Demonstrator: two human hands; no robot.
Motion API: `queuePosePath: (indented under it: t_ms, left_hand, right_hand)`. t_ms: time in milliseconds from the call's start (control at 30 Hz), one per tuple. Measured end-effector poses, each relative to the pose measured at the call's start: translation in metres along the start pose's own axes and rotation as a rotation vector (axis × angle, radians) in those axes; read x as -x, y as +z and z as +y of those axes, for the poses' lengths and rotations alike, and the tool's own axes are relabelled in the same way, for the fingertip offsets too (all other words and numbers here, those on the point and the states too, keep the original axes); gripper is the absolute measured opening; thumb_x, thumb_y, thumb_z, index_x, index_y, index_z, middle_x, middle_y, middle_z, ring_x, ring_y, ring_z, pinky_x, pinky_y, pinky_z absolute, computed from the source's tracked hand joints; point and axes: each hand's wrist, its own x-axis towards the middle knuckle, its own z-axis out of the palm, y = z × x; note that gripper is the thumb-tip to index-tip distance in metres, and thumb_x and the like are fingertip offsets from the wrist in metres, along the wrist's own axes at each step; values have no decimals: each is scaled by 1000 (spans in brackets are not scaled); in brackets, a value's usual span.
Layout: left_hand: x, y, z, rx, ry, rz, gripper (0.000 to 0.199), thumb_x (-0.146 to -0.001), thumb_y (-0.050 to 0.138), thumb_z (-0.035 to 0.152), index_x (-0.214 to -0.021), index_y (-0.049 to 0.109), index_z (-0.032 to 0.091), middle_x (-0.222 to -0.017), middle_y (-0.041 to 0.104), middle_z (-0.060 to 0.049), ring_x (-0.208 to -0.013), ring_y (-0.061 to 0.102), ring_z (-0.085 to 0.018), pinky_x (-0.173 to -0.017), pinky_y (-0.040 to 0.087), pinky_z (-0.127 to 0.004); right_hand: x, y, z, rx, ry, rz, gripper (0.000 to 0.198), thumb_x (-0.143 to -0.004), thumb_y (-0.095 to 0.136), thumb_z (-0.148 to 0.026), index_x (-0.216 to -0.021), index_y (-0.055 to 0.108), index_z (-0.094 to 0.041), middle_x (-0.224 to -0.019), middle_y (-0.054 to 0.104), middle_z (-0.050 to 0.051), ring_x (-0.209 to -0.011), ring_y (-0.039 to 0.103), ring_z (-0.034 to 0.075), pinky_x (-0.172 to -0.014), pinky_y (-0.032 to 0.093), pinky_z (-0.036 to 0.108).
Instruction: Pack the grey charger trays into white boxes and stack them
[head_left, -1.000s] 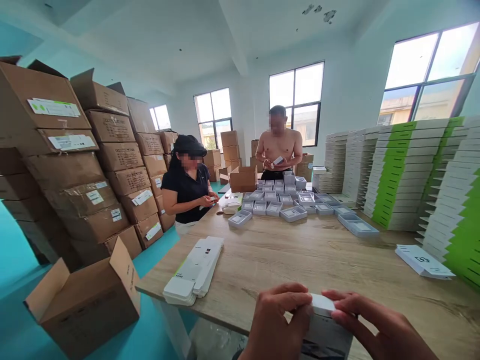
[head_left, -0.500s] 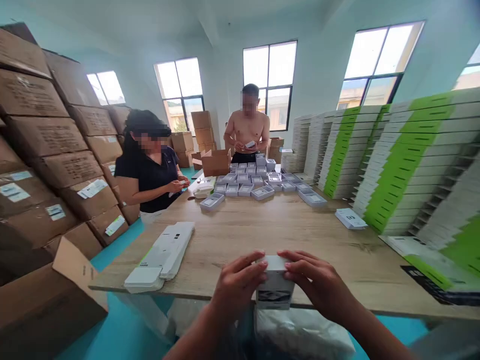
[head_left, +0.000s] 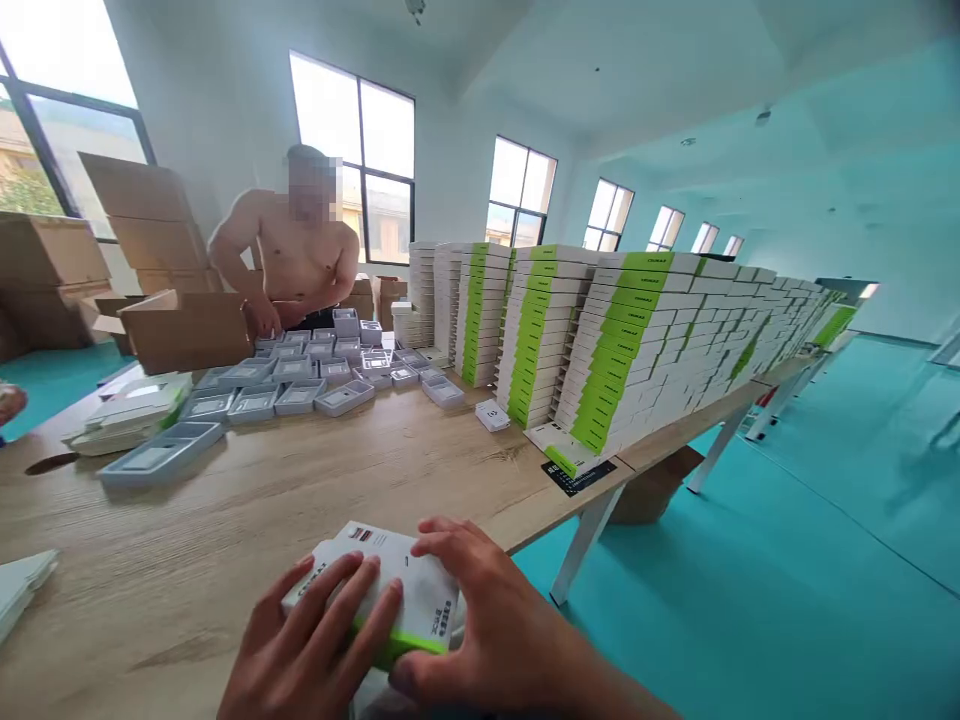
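Observation:
A white cardboard box (head_left: 397, 550) with a green edge and dark print is held between my two hands at the table's front edge, its broad printed face turned up. My left hand (head_left: 319, 635) lies over the left part of the box with its fingers across that face. On the other side, my right hand (head_left: 487, 600) grips the right end, thumb at the green edge and fingers at the far corner. The underside of the box is hidden.
Stacked white and green boxes (head_left: 547, 330) line the table's right side. Grey trays (head_left: 300, 397) cover its far part, near an open carton (head_left: 187, 332). A small white card stack (head_left: 493, 415) lies ahead. A co-worker (head_left: 296, 250) stands opposite; another person's hand (head_left: 11, 402) shows at left.
My view has swung to the right. The box, earlier on end between my fingertips, now has its broad face up, and my left hand has spread across it.

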Motion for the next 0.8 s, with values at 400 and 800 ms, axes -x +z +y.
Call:
queuePosePath:
  t_ms: [400, 800]
  left_hand:
    - [-28, 54, -80, 16, 117, -222, 42, -100, 52, 35, -141, 55, 26, -131, 69, -6, -112, 67, -23, -94, 54, -33]
    - [16, 92, -116, 243, -234, -369, 32, -99, 47, 35, -122, 66, 24, -120, 74, -6, -106, 73, -21, -92, 57, -28]
  right_hand:
    - [-19, -133, 217, 854, 509, 303, 55, -94, 53, -41, -143, 52, -14, -152, 47, 21, -140, 42, 42, -113, 38, 57]
    - [-22, -152, 260, 1077, 580, 175, 51, -101, 36, -40, -145, 50, -20, -154, 50, 10, -142, 42, 32, -110, 38, 52]
